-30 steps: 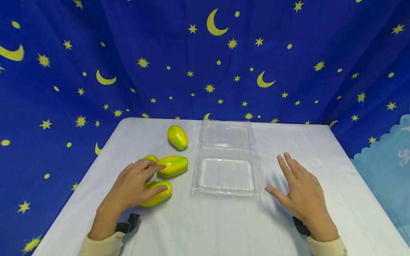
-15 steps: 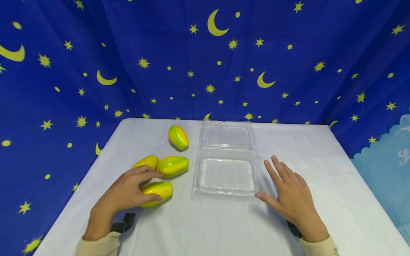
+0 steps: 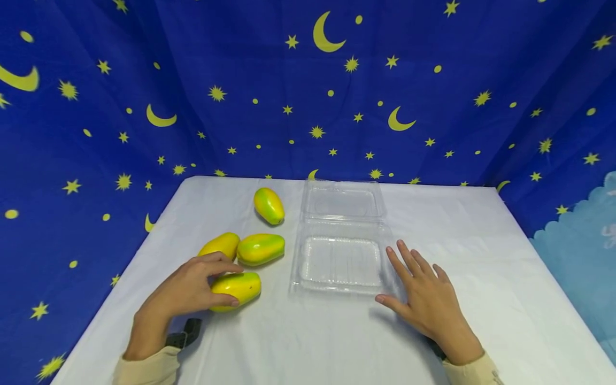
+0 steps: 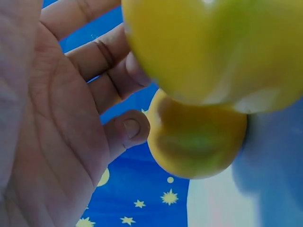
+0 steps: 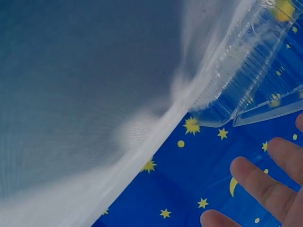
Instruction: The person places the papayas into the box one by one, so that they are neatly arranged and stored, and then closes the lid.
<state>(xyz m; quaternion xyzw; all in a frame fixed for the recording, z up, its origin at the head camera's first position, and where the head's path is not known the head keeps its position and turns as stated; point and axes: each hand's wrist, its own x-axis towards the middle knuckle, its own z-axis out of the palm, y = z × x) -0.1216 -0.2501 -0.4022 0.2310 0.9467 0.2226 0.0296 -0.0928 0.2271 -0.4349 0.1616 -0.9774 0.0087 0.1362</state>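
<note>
My left hand (image 3: 185, 286) curves over the nearest yellow-green papaya (image 3: 243, 287), thumb on its near side and fingers along its far side. In the left wrist view that papaya (image 4: 213, 52) fills the top, with fingertips at its edge. Just behind it lie two more papayas, a yellower one (image 3: 221, 245) partly covered by the hand and a greener one (image 3: 261, 249). Beside the right edge of a clear plastic clamshell box (image 3: 343, 262), my right hand (image 3: 425, 297) hovers with fingers spread, holding nothing. The box lies unfolded, its lid (image 3: 344, 203) toward the back.
Another papaya (image 3: 269, 206) lies at the back, left of the lid. A white cloth (image 3: 308, 342) covers the table. Blue curtains (image 3: 269, 69) with moons and stars hang behind and beside it; a light blue cloth (image 3: 577, 267) shows at right.
My left hand has drawn back from the papayas behind and closed around the nearest one, which lies in about the same place. My right hand has moved left, closer to the clamshell box.
</note>
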